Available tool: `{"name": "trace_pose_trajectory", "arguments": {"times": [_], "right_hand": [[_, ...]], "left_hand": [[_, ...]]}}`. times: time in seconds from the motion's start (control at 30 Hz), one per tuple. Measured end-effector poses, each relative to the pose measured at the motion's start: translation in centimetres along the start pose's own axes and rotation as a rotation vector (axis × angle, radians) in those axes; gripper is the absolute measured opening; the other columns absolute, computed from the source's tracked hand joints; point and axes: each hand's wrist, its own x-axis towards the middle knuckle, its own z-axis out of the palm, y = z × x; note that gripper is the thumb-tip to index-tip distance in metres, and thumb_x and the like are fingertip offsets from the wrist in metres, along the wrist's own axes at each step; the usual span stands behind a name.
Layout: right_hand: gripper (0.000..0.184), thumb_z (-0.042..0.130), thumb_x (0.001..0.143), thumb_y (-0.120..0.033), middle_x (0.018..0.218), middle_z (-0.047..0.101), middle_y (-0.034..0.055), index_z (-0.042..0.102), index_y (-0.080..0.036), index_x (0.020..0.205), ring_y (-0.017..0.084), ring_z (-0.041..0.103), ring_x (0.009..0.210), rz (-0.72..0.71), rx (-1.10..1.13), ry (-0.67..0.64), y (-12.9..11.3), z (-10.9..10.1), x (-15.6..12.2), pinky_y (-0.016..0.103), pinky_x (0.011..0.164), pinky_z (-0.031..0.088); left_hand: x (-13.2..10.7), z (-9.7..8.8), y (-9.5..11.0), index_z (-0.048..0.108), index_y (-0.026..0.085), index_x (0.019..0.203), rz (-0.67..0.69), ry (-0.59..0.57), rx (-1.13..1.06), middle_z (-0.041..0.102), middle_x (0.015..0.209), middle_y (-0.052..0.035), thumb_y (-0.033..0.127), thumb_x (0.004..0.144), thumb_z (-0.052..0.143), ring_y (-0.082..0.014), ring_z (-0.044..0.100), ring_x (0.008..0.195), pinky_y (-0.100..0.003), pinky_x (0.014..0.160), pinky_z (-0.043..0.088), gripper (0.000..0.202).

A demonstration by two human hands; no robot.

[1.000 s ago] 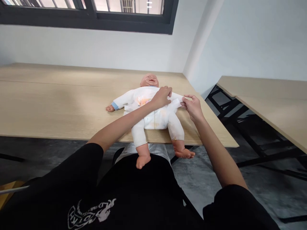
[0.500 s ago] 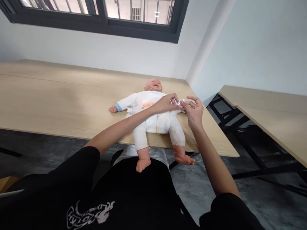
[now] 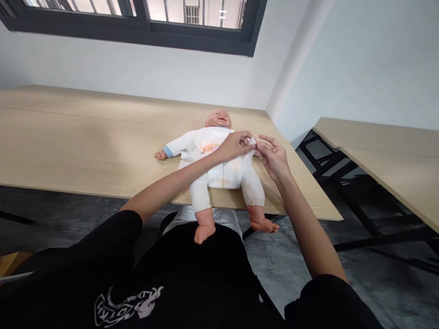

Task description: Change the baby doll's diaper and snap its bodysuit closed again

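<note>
A baby doll (image 3: 252, 183) in a white suit with blue cuffs lies face up on the table, its feet hanging over the front edge. Around its hips is a white diaper (image 3: 222, 176). My left hand (image 3: 235, 145) reaches across the doll's body and pinches a white side tab (image 3: 253, 140) of the diaper. My right hand (image 3: 274, 157) meets it there, thumb and forefinger closed on the same tab, other fingers raised. The doll's arm on that side is mostly hidden behind my hands.
The doll lies on a light wooden table (image 3: 103, 151) against the wall. A second wooden table (image 3: 387, 155) with black metal legs stands at the right, across a gap. Above is a dark-framed window (image 3: 144, 34).
Both hands have shifted slightly left with the tab. My right hand has tilted, and its fingers have come in closer to the doll's side.
</note>
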Motion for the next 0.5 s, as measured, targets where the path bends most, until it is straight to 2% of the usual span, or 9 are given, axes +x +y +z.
{"name": "trace_pose_trajectory", "arguments": {"times": [0.1,0.17,0.33,0.5], "right_hand": [[0.054,0.093,0.063,-0.050,0.108,0.075,0.0026,0.067,-0.027,0.105,0.020,0.071,0.108,0.001,-0.011,-0.059,0.1,0.2,-0.1,0.032,0.101,0.060],[0.055,0.093,0.063,-0.050,0.109,0.075,0.0035,0.066,-0.026,0.105,0.021,0.070,0.111,-0.011,-0.008,-0.064,0.3,0.3,0.0,0.036,0.107,0.057],[0.053,0.093,0.062,-0.044,0.106,0.072,0.0026,0.068,-0.026,0.105,0.020,0.069,0.105,-0.045,-0.083,-0.052,1.0,0.0,0.1,0.038,0.108,0.055],[0.051,0.092,0.063,-0.048,0.107,0.070,0.0043,0.070,-0.024,0.103,0.021,0.067,0.103,-0.071,-0.232,-0.113,1.2,0.3,-0.2,0.038,0.103,0.055]], "left_hand": [[0.0,-0.1,0.0,0.061,0.015,0.093,-0.029,0.037,0.018,0.056,0.062,0.0067,0.012,0.083,0.066,-0.0096,0.056,0.059,-0.021,0.060,0.039,0.012],[0.1,-0.2,0.0,0.060,0.016,0.098,-0.053,0.041,0.005,0.055,0.061,0.0077,0.008,0.083,0.061,-0.0098,0.058,0.058,-0.020,0.059,0.039,0.018],[0.3,-0.2,0.1,0.059,0.016,0.096,-0.100,0.065,-0.018,0.054,0.066,0.0068,0.000,0.083,0.045,-0.0097,0.061,0.060,-0.021,0.062,0.044,0.025],[0.0,-0.6,0.3,0.061,0.017,0.096,-0.048,0.079,0.067,0.047,0.063,0.0071,0.007,0.085,0.055,-0.0119,0.058,0.062,-0.023,0.061,0.042,0.016]]}}
